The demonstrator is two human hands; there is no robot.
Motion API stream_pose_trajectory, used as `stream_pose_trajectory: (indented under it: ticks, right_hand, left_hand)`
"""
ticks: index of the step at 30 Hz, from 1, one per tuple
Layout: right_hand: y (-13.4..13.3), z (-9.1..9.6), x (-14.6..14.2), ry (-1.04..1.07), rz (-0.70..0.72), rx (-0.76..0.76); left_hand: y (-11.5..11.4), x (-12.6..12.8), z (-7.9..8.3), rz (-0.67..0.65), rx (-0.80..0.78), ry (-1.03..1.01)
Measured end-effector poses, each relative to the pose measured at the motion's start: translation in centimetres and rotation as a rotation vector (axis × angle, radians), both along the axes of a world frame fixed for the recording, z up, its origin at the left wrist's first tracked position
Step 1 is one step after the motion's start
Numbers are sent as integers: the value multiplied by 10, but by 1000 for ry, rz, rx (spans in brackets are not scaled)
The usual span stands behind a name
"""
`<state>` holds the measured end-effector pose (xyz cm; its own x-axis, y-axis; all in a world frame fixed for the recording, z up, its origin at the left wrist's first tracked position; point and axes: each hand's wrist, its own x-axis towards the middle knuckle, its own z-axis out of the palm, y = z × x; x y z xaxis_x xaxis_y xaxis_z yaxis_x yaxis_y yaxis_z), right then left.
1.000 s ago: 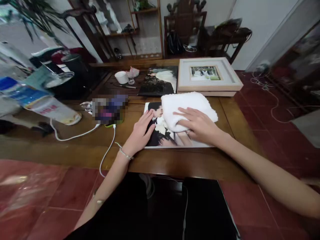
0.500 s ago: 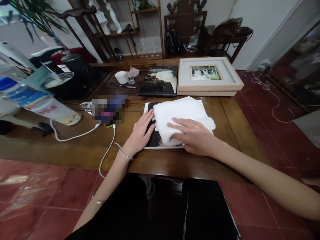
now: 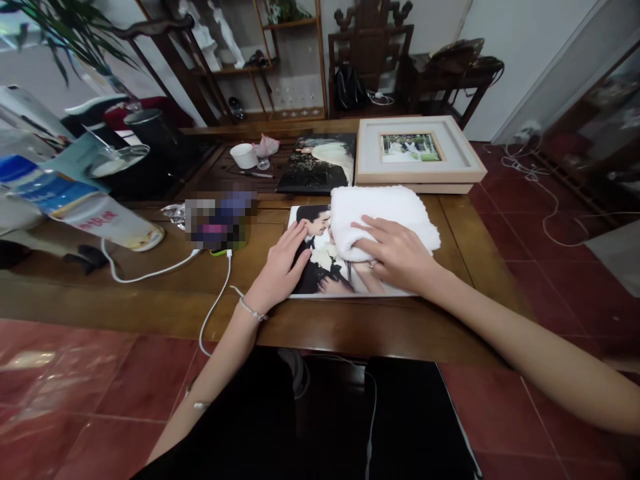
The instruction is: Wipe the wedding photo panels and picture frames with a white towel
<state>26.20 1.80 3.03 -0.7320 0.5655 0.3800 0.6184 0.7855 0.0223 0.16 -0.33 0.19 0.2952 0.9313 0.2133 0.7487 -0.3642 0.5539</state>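
Note:
A photo panel (image 3: 333, 277) with a printed picture of a couple lies flat near the table's front edge. My left hand (image 3: 287, 262) rests on its left side, fingers stretched out and holding nothing. On the panel's upper right part sits a folded white towel (image 3: 395, 210), which hides that part of the picture. My right hand (image 3: 397, 252) has hold of the towel's near left part, its fingers over the cloth and pressing down.
Behind lie a dark photo panel (image 3: 320, 160) and a pale picture frame (image 3: 423, 153) on a flat box. To the left are a white cup (image 3: 244, 156), a bottle (image 3: 85, 203), white cables (image 3: 150, 275) and a pixelated item (image 3: 217, 221).
My right hand has moved the towel up and to the right across the panel, uncovering more of the couple's picture. My left hand has stayed in place.

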Motion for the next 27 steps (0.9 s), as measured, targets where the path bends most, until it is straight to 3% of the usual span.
stream_pose_trajectory:
  ticks: [8,27]
  right_hand:
    - [-14,2,-6,21,188,-17]
    - [-16,2,-9,38,166,-69]
  left_hand:
    - [-2,-1,2,6,-7,-2]
    - [-1,-3,0,-2,3,-24]
